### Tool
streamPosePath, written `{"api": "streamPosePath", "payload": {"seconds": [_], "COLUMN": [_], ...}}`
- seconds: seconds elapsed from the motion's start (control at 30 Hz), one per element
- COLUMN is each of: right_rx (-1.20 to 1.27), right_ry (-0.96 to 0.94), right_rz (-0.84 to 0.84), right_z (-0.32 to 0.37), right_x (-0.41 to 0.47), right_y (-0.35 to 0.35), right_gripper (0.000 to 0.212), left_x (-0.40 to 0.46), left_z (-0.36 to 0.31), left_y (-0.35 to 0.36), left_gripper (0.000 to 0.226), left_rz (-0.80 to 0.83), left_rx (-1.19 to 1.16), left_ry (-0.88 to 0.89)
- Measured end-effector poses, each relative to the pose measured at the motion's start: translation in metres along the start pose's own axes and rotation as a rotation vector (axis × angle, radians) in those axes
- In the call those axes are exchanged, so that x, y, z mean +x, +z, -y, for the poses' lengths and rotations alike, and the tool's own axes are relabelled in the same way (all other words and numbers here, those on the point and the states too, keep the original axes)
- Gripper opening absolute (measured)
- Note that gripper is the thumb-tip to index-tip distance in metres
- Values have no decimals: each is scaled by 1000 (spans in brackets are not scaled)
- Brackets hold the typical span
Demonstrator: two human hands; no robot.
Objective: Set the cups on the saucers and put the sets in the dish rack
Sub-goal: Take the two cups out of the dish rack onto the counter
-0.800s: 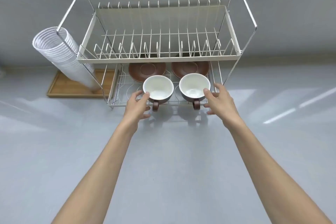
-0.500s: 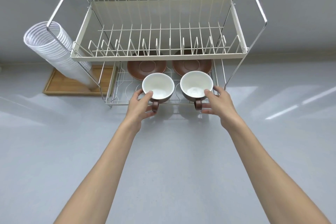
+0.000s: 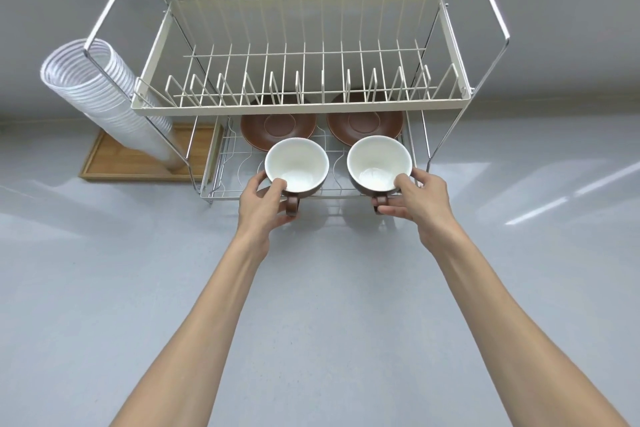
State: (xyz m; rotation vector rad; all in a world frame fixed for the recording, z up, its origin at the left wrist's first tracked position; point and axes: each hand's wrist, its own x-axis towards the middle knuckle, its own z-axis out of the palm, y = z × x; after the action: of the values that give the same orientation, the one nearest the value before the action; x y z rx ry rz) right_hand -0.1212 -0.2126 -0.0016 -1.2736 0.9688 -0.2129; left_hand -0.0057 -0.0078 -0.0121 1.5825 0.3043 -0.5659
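Two brown cups with white insides stand at the front of the dish rack's lower wire shelf (image 3: 221,163), handles pointing toward me. My left hand (image 3: 265,203) grips the left cup (image 3: 296,163) at its near rim and handle. My right hand (image 3: 417,199) grips the right cup (image 3: 379,161) the same way, thumb on the rim, fingers by the handle. Behind the cups lie two brown saucers, the left saucer (image 3: 277,126) and the right saucer (image 3: 365,125), partly hidden under the cream upper tier (image 3: 298,107).
The two-tier rack stands against the grey wall on a grey counter (image 3: 311,288). A tall stack of clear plastic cups (image 3: 100,94) leans on a wooden tray (image 3: 145,156) left of the rack. The upper tier's slots hold nothing.
Both hands have closed round the cups, thumbs now on the rims and fingers at the handles. The view has come closer to the rack.
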Motion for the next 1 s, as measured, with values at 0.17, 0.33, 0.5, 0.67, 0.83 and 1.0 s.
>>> {"api": "streamPosePath", "payload": {"seconds": [0.17,0.33,0.5,0.67,0.83,1.0], "right_rx": [23,47,77,118,151,177], "right_ry": [-13,6,22,45,60,70], "right_rz": [0,-2,-65,-179,-305,-392], "right_z": [-3,-13,-34,-55,-69,-75], "right_x": [-20,-49,-79,-100,-110,-109], "right_y": [-9,-28,-62,-105,-148,-186], "right_gripper": [31,31,34,33,34,34], "left_x": [-19,-48,-79,-105,-121,-128], "left_z": [3,16,37,59,72,80], "left_y": [-3,-5,9,38,77,121], "left_gripper": [50,47,48,45,47,50], "left_rz": [0,42,94,169,263,307], "left_rx": [-1,-5,12,34,92,136], "left_ry": [4,-12,-51,-89,-114,-150]}}
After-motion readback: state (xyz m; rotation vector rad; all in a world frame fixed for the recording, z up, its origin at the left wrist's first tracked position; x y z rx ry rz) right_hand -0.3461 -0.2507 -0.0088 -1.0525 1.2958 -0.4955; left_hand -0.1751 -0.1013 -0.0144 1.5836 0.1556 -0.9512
